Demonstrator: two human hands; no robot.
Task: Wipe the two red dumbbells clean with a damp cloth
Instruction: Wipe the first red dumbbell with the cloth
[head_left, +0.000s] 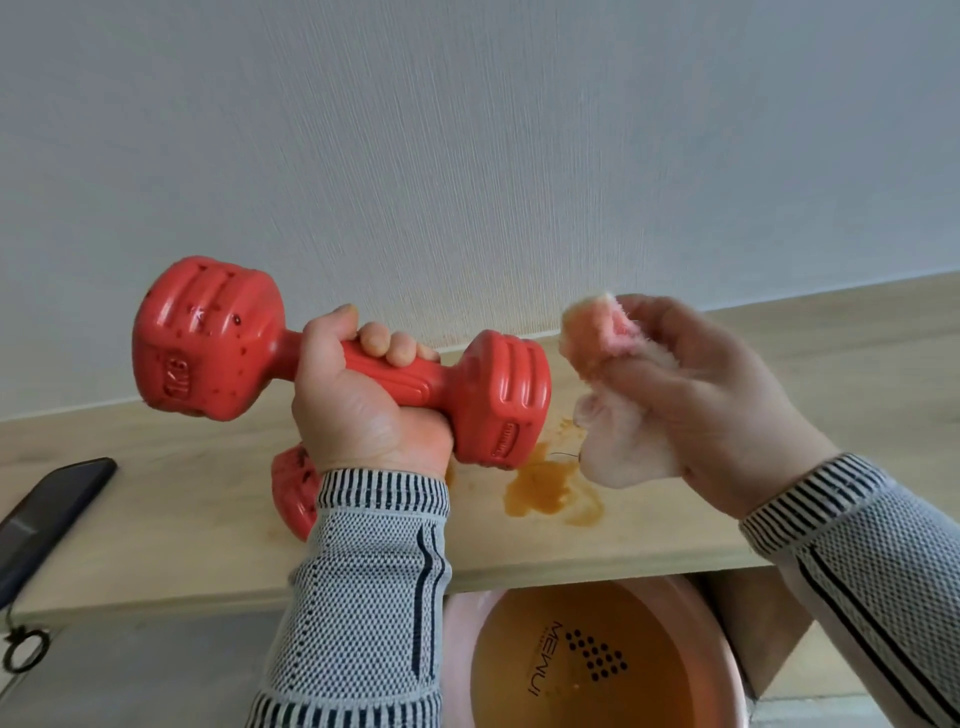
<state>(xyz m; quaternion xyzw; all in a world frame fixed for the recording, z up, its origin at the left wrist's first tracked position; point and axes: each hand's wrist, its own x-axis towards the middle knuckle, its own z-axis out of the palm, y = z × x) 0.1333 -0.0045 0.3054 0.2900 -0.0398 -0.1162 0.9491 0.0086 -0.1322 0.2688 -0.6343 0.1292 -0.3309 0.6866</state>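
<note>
Pale textured wall behind, w/ a light wood shelf (156, 499) running across below it, and an orange-brown puddle (545, 488) sitting on the wood right under the work. Left hand (363, 395) is wrapped tight round the grip of the first red dumbbell (332, 358), held up in the air and tilted, its left head dotted w/ dark specks. Right hand (696, 395) pinches a bunched pink cloth (597, 374) just beside the dumbbell's right head, not touching it yet. Second dumbbell (296, 488) lies on the shelf, mostly hidden behind the left wrist. Risks as I judge them: cloth looks wet, so drips could add to the puddle, and setting a wiped dumbbell down in that spot would re-dirty it. A wet grip may slip in one hand & drop onto the shelf or into the pink basin (457, 649) of brownish water below. Black phone (47, 514) lies at the left end, apart from the puddle but prob open to splashes. Rinsing in that murky water might just smear grime around
</note>
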